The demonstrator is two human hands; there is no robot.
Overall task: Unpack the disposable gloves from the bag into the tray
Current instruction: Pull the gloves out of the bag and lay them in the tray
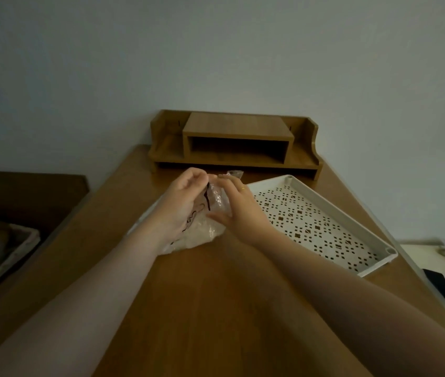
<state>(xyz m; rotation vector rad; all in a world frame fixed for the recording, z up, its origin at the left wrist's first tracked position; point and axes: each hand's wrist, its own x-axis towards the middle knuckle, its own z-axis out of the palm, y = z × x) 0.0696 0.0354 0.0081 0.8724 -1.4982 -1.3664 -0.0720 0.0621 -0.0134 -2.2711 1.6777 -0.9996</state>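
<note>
Clear plastic, printed with dark lettering, is seen at the middle of a wooden desk [210, 308]: a bag [202, 229] of disposable gloves, held upright between two hands. Its top edge is pinched by the curled fingers of the left hand [181, 204], while its other side is gripped by the right hand [239, 210], on which a gold ring is worn. A white perforated tray [376, 235] lies just beside the bag, to its right. A wooden shelf unit [236, 141] stands against the wall behind.
</note>
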